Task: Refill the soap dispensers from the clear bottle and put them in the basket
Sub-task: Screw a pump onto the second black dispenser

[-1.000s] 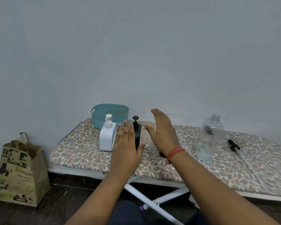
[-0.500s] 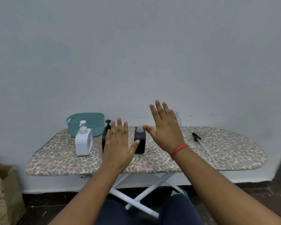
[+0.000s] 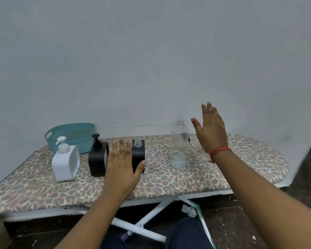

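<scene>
Clear bottle stands uncapped right of centre on the board, only a little liquid at the bottom. Open black dispenser sits mid-frame with its pump off; another black one and a white one stand to its left with pumps on, teal basket behind them. Right hand hovers just beside the bottle, fingers straight, gripping nothing. Left hand is flat and relaxed in front of the open dispenser. Looks like the pour is about to start: grab the bottle, steady the dispenser, aim for that narrow neck.
</scene>
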The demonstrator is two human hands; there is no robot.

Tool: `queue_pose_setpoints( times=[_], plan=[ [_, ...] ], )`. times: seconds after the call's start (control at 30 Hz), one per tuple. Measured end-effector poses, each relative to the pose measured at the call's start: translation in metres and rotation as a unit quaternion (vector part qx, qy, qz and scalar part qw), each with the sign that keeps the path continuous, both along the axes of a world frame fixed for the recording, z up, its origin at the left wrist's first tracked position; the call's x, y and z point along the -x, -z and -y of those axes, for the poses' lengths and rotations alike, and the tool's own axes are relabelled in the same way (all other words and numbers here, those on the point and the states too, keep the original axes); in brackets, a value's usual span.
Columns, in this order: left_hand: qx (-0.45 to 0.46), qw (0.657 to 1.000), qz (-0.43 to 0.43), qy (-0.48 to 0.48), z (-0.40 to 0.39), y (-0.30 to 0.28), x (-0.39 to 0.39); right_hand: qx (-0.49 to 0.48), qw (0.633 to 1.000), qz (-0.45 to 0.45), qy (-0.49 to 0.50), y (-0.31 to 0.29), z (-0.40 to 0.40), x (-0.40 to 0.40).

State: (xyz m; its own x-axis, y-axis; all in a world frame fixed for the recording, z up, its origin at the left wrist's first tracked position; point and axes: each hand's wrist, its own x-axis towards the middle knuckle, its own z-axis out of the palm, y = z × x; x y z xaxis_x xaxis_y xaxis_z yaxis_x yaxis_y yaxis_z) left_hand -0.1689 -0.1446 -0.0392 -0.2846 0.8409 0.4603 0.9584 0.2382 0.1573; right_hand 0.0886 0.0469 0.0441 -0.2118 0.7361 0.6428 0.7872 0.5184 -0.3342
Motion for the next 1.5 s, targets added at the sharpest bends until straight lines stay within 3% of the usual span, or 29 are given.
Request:
queue_pose_setpoints(
  times=[0.2,0.4,0.6,0.87,1.13,1.5],
  plan=[
    [-0.012,1.0,0.017,0.007,-0.02,0.014,0.002,0.129,0.987,0.093,0.011,0.05,-0.083,-0.001],
    [-0.025,0.999,-0.025,0.0,-0.034,0.012,0.004,0.246,0.959,0.142,-0.016,0.081,-0.133,0.031],
    [-0.037,0.999,-0.026,0.002,-0.038,0.012,0.007,0.253,0.949,0.188,-0.002,0.086,-0.159,0.062],
    [-0.037,0.999,-0.011,0.001,-0.04,0.009,0.006,0.238,0.954,0.178,0.036,0.091,-0.171,0.077],
    [-0.034,0.999,-0.008,-0.012,-0.032,0.006,0.009,0.21,0.975,0.065,0.029,0.071,-0.156,0.068],
    [-0.032,0.999,-0.025,-0.002,0.004,-0.019,-0.005,0.108,0.974,-0.194,-0.049,-0.02,-0.072,0.021]
  ],
)
